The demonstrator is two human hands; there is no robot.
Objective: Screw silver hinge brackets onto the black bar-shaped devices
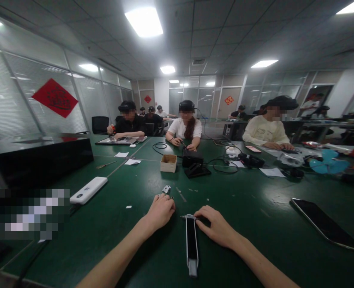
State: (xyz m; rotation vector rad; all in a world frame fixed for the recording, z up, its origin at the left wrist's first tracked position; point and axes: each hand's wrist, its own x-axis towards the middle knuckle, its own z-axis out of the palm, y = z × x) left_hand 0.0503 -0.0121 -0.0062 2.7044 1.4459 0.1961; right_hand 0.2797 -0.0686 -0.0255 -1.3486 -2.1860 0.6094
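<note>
My left hand [161, 210] rests on the green table with fingers bent and close together. Just beyond its fingertips lies a small white part with dark holes [166, 189]. Whatever the fingertips hold, if anything, is hidden. In front of me lies a long narrow device [191, 240] with a black face, a pale rim and a grey end towards me. A thin metal pin sticks out sideways at its far end. My right hand [215, 226] is closed at that end, thumb and forefinger against the device's right side.
Small loose bits and a clear strip [181, 195] lie beyond my hands. A white power bank [89, 190] is at left, a phone [327, 224] at right. Farther back are an open cardboard box [168, 163], a black device [193, 159], cables and a blue fan [329, 162]. Several people sit opposite.
</note>
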